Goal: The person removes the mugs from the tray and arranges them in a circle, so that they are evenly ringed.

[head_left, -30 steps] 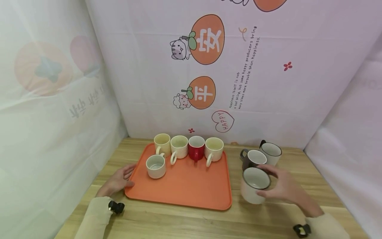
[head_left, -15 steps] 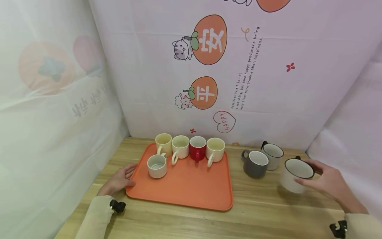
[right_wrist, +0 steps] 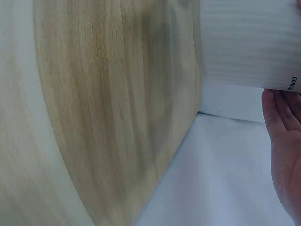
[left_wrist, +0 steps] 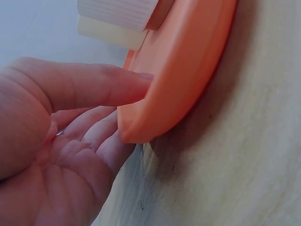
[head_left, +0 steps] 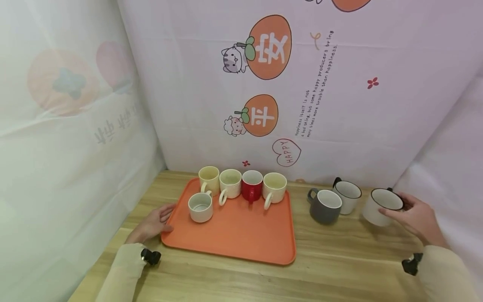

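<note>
My right hand grips a white mug with a black rim, thumb on its near side and fingers round its right side. In the right wrist view this mug stands close to the table and shows some dark lettering. My left hand holds the left edge of an orange tray; in the left wrist view the thumb lies over the tray's rim and the fingers are against its outer side. Left of the held mug stand a grey mug and another black-rimmed white mug.
Along the tray's back stand a yellow mug, a cream mug, a red mug and another cream mug. A low whitish cup sits before them. White printed cloth walls the wooden table.
My right hand has carried the black-rimmed white mug from beside the tray, in front of the grey mug, rightward and then back to the right of the other mugs. The left hand stays put.
</note>
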`<state>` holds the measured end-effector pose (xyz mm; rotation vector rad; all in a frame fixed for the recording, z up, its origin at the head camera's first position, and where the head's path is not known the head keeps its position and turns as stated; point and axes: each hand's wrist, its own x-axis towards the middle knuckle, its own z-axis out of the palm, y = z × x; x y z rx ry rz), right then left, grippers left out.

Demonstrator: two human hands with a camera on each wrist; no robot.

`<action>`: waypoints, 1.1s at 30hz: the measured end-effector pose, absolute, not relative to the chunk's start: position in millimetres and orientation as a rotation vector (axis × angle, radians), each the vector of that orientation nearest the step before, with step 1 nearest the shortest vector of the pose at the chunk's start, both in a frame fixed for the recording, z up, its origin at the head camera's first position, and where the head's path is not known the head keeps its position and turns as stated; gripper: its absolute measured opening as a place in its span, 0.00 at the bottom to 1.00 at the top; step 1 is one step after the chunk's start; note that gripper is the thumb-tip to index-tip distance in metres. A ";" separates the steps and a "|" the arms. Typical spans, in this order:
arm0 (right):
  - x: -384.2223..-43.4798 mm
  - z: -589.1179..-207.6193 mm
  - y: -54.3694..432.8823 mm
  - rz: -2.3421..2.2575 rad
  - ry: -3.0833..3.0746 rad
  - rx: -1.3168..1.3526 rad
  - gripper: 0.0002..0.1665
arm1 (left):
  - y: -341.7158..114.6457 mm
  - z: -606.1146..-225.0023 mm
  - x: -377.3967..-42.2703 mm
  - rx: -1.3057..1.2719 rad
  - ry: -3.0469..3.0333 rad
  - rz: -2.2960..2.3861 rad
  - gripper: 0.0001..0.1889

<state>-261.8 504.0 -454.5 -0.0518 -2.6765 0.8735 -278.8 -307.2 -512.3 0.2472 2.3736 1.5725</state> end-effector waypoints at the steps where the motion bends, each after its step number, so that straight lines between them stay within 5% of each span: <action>1: -263.6 -457.6 506.5 0.879 -2.675 -0.056 0.43 | -306.7 -512.2 -279.2 0.243 2.375 1.570 0.48; 23: -284.6 -481.9 508.4 0.823 -2.792 -0.054 0.48 | -303.0 -512.7 -279.6 0.196 2.388 1.547 0.49; 33: -284.7 -463.8 499.5 0.774 -2.863 -0.004 0.56 | -305.8 -511.7 -278.5 0.242 2.355 1.588 0.48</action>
